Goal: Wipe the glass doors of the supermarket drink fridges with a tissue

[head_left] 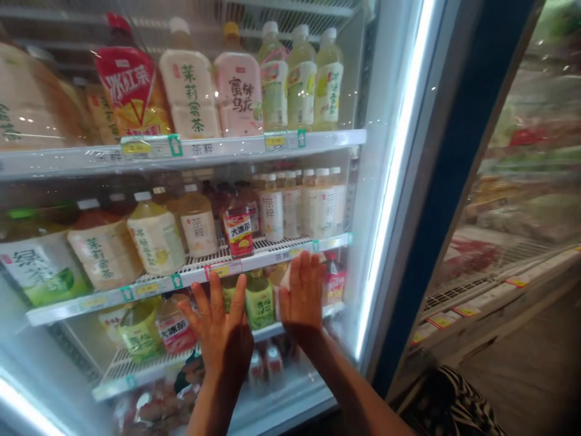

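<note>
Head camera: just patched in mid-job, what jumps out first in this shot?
Two bare hands, the left hand and right hand, are spread flat with open fingers low against the fridge's glass door. Behind it, shelves of bottled tea fill the view, with a red-labelled bottle at the middle shelf's front edge. A bright light strip runs down the right of the cabinet.

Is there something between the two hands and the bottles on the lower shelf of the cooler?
Yes. Both the left hand and the right hand lie flat with spread fingers against the glass door, judging by the reflections on it. The green-label bottle and its neighbours stand behind that pane.
</note>
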`<state>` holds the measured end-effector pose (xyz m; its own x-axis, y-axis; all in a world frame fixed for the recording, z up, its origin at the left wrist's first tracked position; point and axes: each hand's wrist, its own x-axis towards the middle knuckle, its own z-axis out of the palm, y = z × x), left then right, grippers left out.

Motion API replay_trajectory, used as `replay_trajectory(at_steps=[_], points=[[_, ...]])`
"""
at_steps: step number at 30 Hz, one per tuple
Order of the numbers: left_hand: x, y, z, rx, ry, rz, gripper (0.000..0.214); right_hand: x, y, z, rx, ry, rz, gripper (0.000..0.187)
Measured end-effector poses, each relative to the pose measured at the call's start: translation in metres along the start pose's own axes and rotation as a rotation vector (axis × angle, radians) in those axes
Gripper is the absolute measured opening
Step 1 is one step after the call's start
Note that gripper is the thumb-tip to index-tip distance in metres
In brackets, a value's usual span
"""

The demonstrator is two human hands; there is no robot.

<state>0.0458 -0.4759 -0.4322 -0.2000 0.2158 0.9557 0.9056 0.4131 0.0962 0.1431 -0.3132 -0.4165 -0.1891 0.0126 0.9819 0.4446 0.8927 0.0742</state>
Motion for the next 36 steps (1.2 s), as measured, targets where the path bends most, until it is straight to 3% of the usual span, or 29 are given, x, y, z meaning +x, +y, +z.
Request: replay_trajectory(at_steps=[3,8,13,18,23,28,33,36], points=[[-0.006,-0.021,-0.007,0.02,-0.003,-0.016,0.092,-0.002,-0.02,0.005,-0.016,-0.024,-0.146,0.079],[-0.019,-0.054,-0.019,0.04,0.008,-0.082,0.091,0.005,-0.049,0.01,-0.02,0.041,0.02,0.075],[-0.024,-0.092,-0.039,0.098,-0.001,-0.043,0.092,0.015,-0.095,0.016,-0.004,-0.06,-0.278,0.078],[-0.027,-0.138,-0.06,0.153,0.058,-0.014,0.09,0.033,-0.142,0.025,0.008,-0.012,-0.156,0.076],[-0.034,-0.179,-0.085,0.16,0.056,-0.038,0.088,0.046,-0.2,0.034,0.113,-0.143,-0.56,0.077],[-0.039,-0.216,-0.107,0.174,0.071,-0.044,0.083,0.072,-0.238,0.038,0.163,-0.204,-0.437,0.08],[-0.043,-0.244,-0.117,0.156,0.086,-0.059,0.08,0.075,-0.268,0.046,0.205,-0.291,-0.811,0.073],[-0.043,-0.252,-0.121,0.145,0.099,-0.075,0.079,0.089,-0.284,0.047,0.183,-0.283,-0.791,0.074]])
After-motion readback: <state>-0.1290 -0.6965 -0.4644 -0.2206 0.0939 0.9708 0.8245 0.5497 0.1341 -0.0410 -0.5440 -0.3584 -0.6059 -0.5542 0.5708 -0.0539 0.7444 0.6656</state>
